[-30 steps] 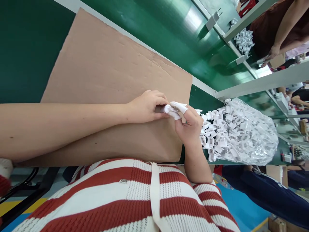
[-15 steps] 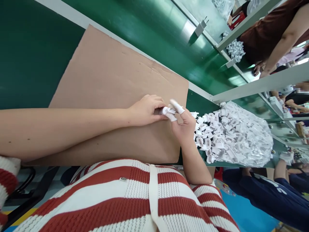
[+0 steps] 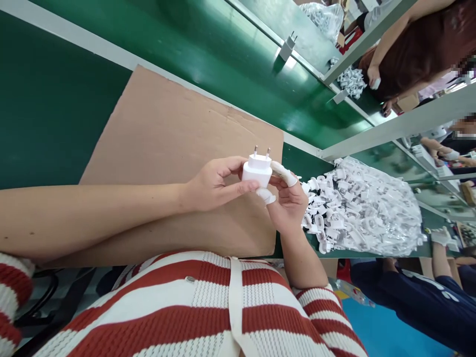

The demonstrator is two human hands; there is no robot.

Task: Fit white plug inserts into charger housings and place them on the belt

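Note:
Both my hands hold a white two-pin plug adapter (image 3: pixel 257 171) above a sheet of brown cardboard (image 3: pixel 174 144). My left hand (image 3: pixel 211 184) reaches in from the left and pinches the adapter's body between thumb and fingers. My right hand (image 3: pixel 289 201), with white finger cots on thumb and forefinger, grips the adapter's right side. The two metal pins point up and away from me.
A heap of white plastic parts in a clear bag (image 3: pixel 362 206) lies right of my right hand on the green bench (image 3: pixel 55 114). One adapter (image 3: pixel 287 48) stands on the green belt behind. Another person (image 3: pixel 409 44) works at the far side beside more white parts (image 3: pixel 351 82).
My hands have lifted off the cardboard and turned the adapter, so its body and two pins now show. The view has shifted a little to the right.

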